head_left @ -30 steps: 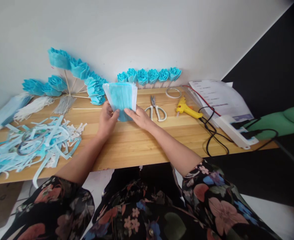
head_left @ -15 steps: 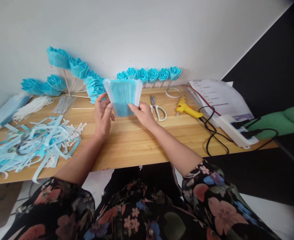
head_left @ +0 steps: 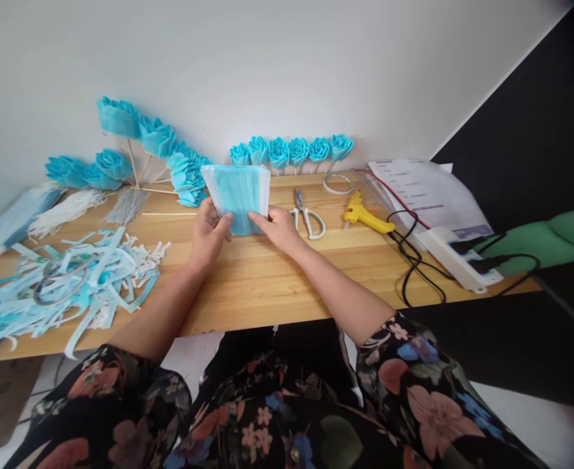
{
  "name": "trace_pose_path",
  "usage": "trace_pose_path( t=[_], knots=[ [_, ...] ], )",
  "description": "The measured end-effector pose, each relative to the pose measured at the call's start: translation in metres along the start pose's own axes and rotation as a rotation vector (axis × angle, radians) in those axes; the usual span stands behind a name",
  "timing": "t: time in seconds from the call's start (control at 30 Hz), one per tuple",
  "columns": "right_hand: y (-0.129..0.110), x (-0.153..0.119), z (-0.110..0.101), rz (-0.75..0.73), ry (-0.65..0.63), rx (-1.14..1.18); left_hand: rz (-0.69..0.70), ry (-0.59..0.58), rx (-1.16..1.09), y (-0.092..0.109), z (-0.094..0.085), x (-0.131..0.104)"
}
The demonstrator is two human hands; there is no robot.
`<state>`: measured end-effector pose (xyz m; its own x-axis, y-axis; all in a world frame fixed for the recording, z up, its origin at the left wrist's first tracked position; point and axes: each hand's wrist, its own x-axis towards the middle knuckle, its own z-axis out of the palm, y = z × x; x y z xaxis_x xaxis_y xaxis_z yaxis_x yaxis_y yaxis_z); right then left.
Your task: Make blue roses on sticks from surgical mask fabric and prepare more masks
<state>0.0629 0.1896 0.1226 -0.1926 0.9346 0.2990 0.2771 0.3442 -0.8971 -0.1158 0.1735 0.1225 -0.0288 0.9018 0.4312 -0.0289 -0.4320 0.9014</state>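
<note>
Between my two hands stands a stack of blue face mask sheets point(head_left: 238, 192) with pale, layered side edges, raised above the wooden table. My left hand point(head_left: 210, 231) grips its lower left corner, thumb on the front and fingers behind. On the lower right, my right hand point(head_left: 279, 228) pinches the stack the same way. Just right of that hand lie white-handled scissors point(head_left: 308, 215), their blades pointing to the wall. Behind the stack, blue fabric roses point(head_left: 278, 152) on sticks lean in a row against the wall.
Cut strips point(head_left: 86, 280) pile up at the left, near white cords point(head_left: 66, 212), grey wires point(head_left: 126, 207) and flat masks point(head_left: 23, 212). More blue roses point(head_left: 157, 137) stand behind. A yellow glue gun point(head_left: 367, 213), tape roll point(head_left: 338, 183), papers point(head_left: 428, 192) and power strip point(head_left: 457, 257) lie right.
My left hand has closed onto the stack's lower left corner, where its fingers were loose beside it. The stack has come slightly down and left.
</note>
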Motion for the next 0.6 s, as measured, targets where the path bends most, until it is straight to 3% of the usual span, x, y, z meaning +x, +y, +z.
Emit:
trace_pose_path(
  t=[0.3,0.5,0.6],
  knots=[
    [-0.010,-0.002,-0.002,-0.020,0.154,0.008,0.079,0.085,0.009,0.009,-0.001,-0.002],
    [0.003,0.002,0.001,0.002,-0.009,0.035,-0.003,0.054,0.012,0.001,0.001,-0.001],
    [0.006,0.002,0.002,0.010,-0.004,0.036,-0.023,0.028,0.006,0.000,0.002,-0.001]
  ],
)
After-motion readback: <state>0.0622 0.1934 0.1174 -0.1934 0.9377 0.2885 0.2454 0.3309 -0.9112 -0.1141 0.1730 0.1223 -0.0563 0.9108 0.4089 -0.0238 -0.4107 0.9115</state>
